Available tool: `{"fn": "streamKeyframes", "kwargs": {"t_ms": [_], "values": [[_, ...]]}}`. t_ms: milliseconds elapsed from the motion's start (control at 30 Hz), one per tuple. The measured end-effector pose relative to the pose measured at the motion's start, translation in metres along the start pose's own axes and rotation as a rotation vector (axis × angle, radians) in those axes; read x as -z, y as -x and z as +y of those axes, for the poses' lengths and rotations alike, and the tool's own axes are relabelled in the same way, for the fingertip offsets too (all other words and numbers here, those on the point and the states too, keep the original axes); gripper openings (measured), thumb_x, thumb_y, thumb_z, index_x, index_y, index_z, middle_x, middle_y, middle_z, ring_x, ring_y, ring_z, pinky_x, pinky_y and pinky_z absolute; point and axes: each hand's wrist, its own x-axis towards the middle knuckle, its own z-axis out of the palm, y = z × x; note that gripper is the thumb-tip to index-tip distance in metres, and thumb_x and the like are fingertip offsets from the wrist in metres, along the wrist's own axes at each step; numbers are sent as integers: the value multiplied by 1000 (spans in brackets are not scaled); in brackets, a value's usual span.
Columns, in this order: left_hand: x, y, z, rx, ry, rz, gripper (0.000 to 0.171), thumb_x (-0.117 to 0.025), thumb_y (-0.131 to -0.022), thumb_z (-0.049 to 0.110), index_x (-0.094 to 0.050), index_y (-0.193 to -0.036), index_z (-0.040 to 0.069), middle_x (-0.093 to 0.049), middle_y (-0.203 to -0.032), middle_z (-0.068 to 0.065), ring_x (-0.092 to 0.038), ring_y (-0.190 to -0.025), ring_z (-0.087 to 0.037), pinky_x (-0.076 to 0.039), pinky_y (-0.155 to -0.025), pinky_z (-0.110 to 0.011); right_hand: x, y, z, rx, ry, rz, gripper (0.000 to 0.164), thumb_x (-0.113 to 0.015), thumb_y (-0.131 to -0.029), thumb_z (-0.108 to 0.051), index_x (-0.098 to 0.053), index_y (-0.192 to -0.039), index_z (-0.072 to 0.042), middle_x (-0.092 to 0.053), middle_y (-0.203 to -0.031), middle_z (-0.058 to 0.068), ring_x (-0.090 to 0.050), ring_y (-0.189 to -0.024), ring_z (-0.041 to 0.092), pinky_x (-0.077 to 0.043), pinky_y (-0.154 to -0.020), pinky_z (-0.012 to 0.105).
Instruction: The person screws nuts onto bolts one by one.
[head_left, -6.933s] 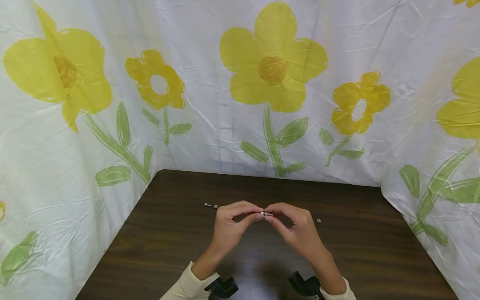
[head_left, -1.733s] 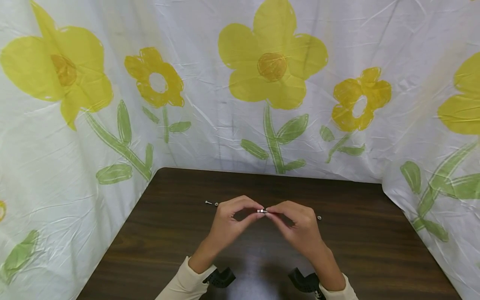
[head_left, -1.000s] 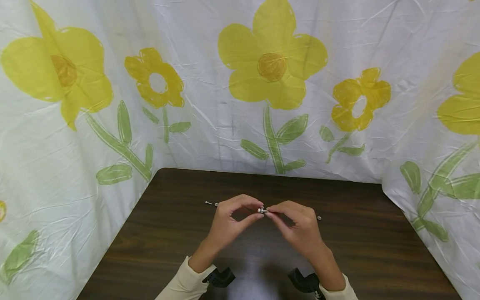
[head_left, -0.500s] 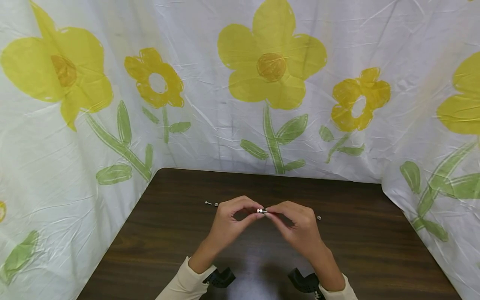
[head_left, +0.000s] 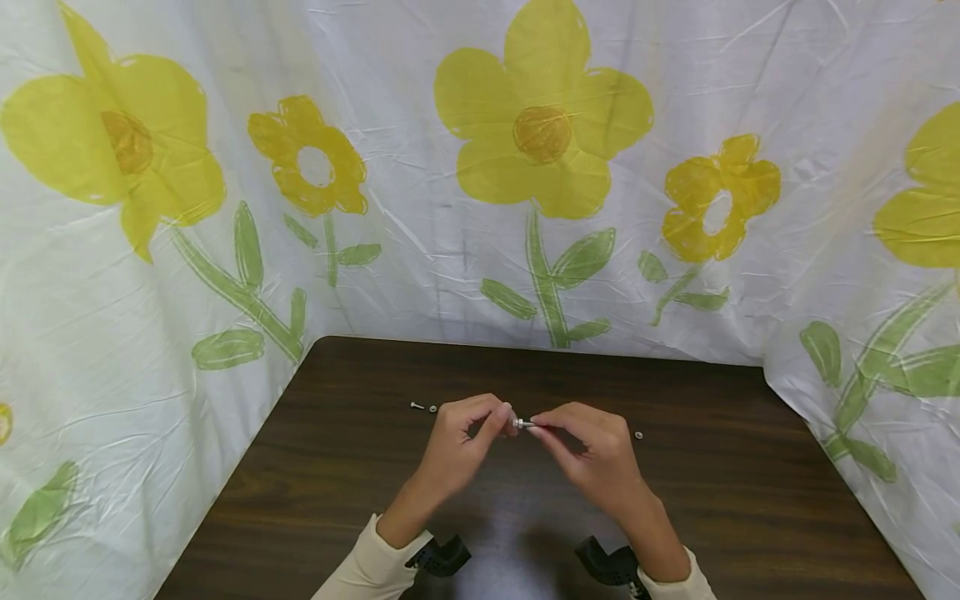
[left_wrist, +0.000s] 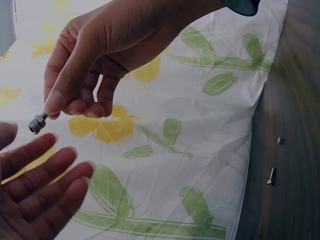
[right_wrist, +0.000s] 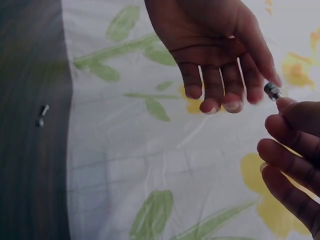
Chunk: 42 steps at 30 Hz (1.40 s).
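Observation:
My right hand (head_left: 596, 442) pinches the threaded end of a small metal bolt (head_left: 522, 423) between thumb and forefinger, above the table. In the left wrist view the bolt (left_wrist: 37, 123) shows a round socketed head with a hex nut close behind it. My left hand (head_left: 465, 433) is right at the head, its thumb raised. The left wrist view shows that left hand (left_wrist: 45, 190) with fingers extended and spread, the bolt head between thumb and forefinger without being gripped. Part of the bolt's shaft is hidden by the right fingertips.
On the dark wooden table (head_left: 337, 483) lie a loose bolt (head_left: 417, 406) and a nut (head_left: 432, 409), left of the hands. Another nut (head_left: 638, 435) lies just right of the right hand. A flower-printed curtain (head_left: 420, 275) surrounds the table's back and sides.
Half a second ago the left thumb and forefinger pinched the bolt's head end; now they have loosened, the thumb sliding up and left. The right hand holds nearly the same place.

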Motion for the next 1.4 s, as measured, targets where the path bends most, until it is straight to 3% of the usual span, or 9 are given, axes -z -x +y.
{"fn": "streamKeyframes", "kwargs": {"t_ms": [100, 167, 233, 367, 467, 800, 1133, 1233, 1400], "values": [[1, -1, 4, 9, 21, -5, 19, -72, -87, -12, -72, -99, 2, -72, -86, -10, -69, -76, -18, -60, -66, -31, 1, 0, -1, -15, 2, -4, 16, -72, -97, -20, -76, -94, -4, -75, -84, 5, -72, -72, 18, -59, -68, 26], [3, -4, 10, -34, 34, -16, 27, -78, -81, -12, -72, -105, 0, -73, -92, -12, -69, -80, -19, -60, -64, -35, 2, 0, -1, -21, 3, -9, 17, -71, -98, -20, -76, -95, -4, -75, -85, 5, -72, -73, 18, -59, -68, 26], [4, -8, 16, -85, 38, -26, 32, -82, -76, -12, -72, -104, -1, -72, -94, -13, -68, -81, -19, -60, -61, -37, 2, 0, -1, -22, 0, -12, 17, -71, -98, -20, -76, -95, -4, -75, -86, 5, -72, -73, 18, -59, -69, 25], [4, -7, 9, -138, 46, -34, 29, -82, -77, -11, -73, -101, 2, -71, -95, -11, -68, -83, -19, -60, -61, -36, 2, 0, -1, -19, -8, -16, 17, -71, -98, -20, -76, -96, -4, -75, -86, 5, -72, -74, 19, -59, -69, 25], [2, -3, 0, -124, 31, -31, 28, -82, -79, -8, -74, -102, 6, -72, -96, -8, -68, -86, -17, -60, -63, -35, 2, 1, -1, -15, -11, -17, 17, -71, -98, -19, -76, -96, -3, -75, -86, 6, -72, -73, 20, -59, -69, 25], [2, -2, -1, -92, -3, 1, 24, -80, -84, -2, -75, -106, 8, -75, -96, -6, -70, -86, -14, -60, -68, -30, 1, 1, -1, -5, -2, 1, 19, -71, -98, -20, -76, -94, -3, -75, -84, 7, -72, -72, 20, -59, -68, 25], [3, -5, -4, -81, 64, 7, 21, -81, -80, -9, -77, -97, 4, -76, -90, -8, -72, -81, -16, -61, -67, -30, 3, 3, 1, -37, 13, 1, 13, -74, -95, -17, -76, -96, -4, -75, -86, 5, -72, -73, 19, -59, -68, 26], [4, -4, -7, -64, 73, -1, 21, -80, -79, -12, -77, -94, 1, -75, -88, -11, -72, -79, -18, -61, -65, -32, 2, 5, 3, -71, 8, -25, 8, -78, -90, -10, -77, -96, -6, -75, -87, 4, -72, -75, 18, -59, -69, 26], [7, 1, -15, -16, 83, -35, 20, -80, -78, -13, -77, -92, 2, -75, -86, -12, -72, -77, -19, -61, -62, -36, 0, 11, 7, -130, 34, -96, 19, -85, -79, 0, -77, -94, -9, -75, -87, 1, -72, -76, 15, -59, -68, 28]]}}
